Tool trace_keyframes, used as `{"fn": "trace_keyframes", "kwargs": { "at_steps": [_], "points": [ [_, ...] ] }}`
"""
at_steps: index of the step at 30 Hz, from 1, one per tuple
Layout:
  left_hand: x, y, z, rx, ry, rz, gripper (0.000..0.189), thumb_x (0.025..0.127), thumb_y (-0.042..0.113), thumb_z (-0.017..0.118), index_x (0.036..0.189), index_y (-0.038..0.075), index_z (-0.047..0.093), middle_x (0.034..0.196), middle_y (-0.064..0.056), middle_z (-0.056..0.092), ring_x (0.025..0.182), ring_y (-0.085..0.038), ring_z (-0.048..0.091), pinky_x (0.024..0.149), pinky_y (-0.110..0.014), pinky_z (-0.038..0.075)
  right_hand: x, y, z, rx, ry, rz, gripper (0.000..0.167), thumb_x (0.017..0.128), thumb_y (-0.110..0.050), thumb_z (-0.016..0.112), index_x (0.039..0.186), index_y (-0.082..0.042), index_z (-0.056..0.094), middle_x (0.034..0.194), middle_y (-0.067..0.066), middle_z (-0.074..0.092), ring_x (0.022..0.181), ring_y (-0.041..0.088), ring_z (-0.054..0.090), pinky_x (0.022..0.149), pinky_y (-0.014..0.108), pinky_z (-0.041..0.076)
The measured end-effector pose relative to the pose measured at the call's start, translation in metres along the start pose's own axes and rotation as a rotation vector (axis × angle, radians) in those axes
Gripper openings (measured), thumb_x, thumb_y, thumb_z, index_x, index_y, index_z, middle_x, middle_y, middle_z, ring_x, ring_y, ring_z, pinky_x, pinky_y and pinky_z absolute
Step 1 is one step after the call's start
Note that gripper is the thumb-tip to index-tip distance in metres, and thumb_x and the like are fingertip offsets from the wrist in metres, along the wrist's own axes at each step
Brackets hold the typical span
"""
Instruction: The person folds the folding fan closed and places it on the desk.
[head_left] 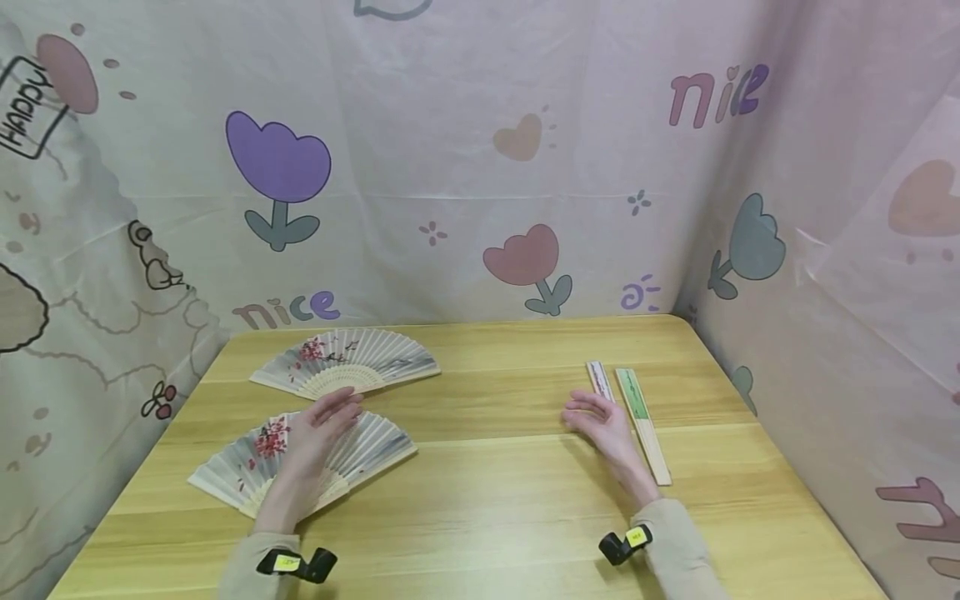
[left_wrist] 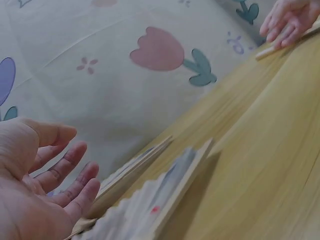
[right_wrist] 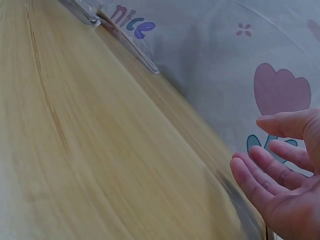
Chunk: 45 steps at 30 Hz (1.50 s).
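Two spread folding fans lie on the left of the table, a far fan and a near fan, both pale with red blossoms and grey brushwork. My left hand hovers over the near fan, hiding its middle, fingers loosely bent around nothing. On the right are two folded fans side by side: one with a white and red end, one with a green end and bare pale sticks. My right hand is over the white one, covering most of it, its fingers relaxed and holding nothing.
The wooden table meets a printed cloth hung behind it and at both sides. Between the two pairs of fans runs a wide stretch of bare wood. A small black camera is strapped on each sleeve.
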<state>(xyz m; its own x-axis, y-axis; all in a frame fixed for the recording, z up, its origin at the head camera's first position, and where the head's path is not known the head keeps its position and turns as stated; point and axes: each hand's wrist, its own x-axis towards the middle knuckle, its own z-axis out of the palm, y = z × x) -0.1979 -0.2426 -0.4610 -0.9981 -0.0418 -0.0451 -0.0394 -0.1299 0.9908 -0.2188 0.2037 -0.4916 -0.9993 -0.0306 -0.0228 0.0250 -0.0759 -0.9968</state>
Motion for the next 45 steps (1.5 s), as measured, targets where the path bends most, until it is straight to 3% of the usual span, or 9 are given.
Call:
{"fn": "trace_keyframes", "kwargs": {
  "at_steps": [9,16,20,27,30,37,41,43,45],
  "points": [
    [-0.025,0.007,-0.057,0.185,-0.103,0.107,0.043,0.1,0.005,0.06,0.142,0.005,0.053,0.114,0.019,0.072,0.105,0.003,0.067,0.09,-0.011,0.056,-0.001,0.001,-0.003,0.035,-0.02,0.027,0.056,0.09,0.006,0.065,0.142,0.011,0.043,0.12,0.017,0.064,0.096,0.016,0.071,0.089,0.027,0.063],
    [-0.041,0.01,-0.085,0.088,0.001,0.07,0.04,0.097,0.0,0.063,0.129,0.024,0.066,0.111,0.02,0.074,0.103,0.005,0.068,0.089,-0.007,0.054,-0.001,0.004,-0.006,0.048,-0.035,0.026,0.058,0.091,0.007,0.064,0.143,0.014,0.04,0.117,0.013,0.065,0.097,0.016,0.071,0.088,0.025,0.063],
    [-0.048,0.007,-0.094,0.07,0.18,0.031,0.038,0.093,0.002,0.069,0.121,0.027,0.07,0.101,0.024,0.074,0.095,0.009,0.067,0.083,-0.005,0.053,-0.002,0.005,-0.003,0.052,-0.044,0.028,0.058,0.091,0.007,0.064,0.143,0.014,0.04,0.12,0.016,0.065,0.098,0.017,0.072,0.09,0.027,0.062],
    [-0.059,0.005,-0.112,0.172,0.719,-0.15,0.04,0.089,0.011,0.076,0.119,0.036,0.069,0.102,0.025,0.051,0.095,0.005,0.042,0.07,-0.004,0.039,-0.01,0.008,0.028,0.123,-0.112,0.076,0.059,0.09,0.007,0.064,0.143,0.014,0.039,0.12,0.015,0.067,0.101,0.018,0.072,0.095,0.031,0.061],
    [-0.063,0.002,-0.118,0.133,0.808,-0.185,0.054,0.09,0.009,0.072,0.135,0.037,0.059,0.107,0.02,0.038,0.095,0.003,0.034,0.068,-0.006,0.036,-0.015,0.012,0.052,0.206,-0.209,0.103,0.057,0.093,0.006,0.061,0.143,0.015,0.036,0.119,0.012,0.068,0.102,0.018,0.071,0.099,0.033,0.06],
    [-0.064,0.006,-0.123,-0.138,0.785,-0.249,0.082,0.091,-0.002,0.066,0.158,0.026,0.027,0.126,0.02,0.027,0.103,0.005,0.034,0.074,-0.002,0.046,-0.023,0.019,0.101,0.392,-0.323,0.185,0.049,0.097,0.006,0.055,0.142,0.013,0.039,0.114,0.009,0.074,0.104,0.019,0.073,0.104,0.037,0.057],
    [-0.066,0.012,-0.124,-0.286,0.733,-0.309,0.085,0.096,0.001,0.06,0.159,0.032,0.013,0.162,0.007,0.002,0.121,0.007,0.036,0.101,-0.009,0.047,-0.027,0.022,0.12,0.414,-0.364,0.234,0.048,0.097,0.004,0.055,0.143,0.011,0.04,0.121,0.013,0.072,0.107,0.021,0.072,0.106,0.041,0.056],
    [-0.068,0.014,-0.124,-0.272,0.7,-0.328,0.087,0.098,0.006,0.058,0.161,0.031,0.003,0.166,0.006,-0.017,0.134,0.006,0.028,0.115,-0.013,0.037,-0.03,0.022,0.129,0.391,-0.391,0.241,0.05,0.097,0.003,0.057,0.143,0.01,0.039,0.127,0.017,0.068,0.11,0.022,0.071,0.106,0.04,0.056],
    [-0.069,0.014,-0.124,-0.249,0.68,-0.331,0.089,0.099,0.006,0.057,0.161,0.029,-0.001,0.166,0.006,-0.013,0.142,0.002,0.022,0.119,-0.013,0.029,-0.032,0.024,0.138,0.356,-0.437,0.228,0.053,0.096,0.002,0.057,0.145,0.01,0.038,0.136,0.024,0.06,0.115,0.024,0.068,0.108,0.039,0.055]
  ]
}}
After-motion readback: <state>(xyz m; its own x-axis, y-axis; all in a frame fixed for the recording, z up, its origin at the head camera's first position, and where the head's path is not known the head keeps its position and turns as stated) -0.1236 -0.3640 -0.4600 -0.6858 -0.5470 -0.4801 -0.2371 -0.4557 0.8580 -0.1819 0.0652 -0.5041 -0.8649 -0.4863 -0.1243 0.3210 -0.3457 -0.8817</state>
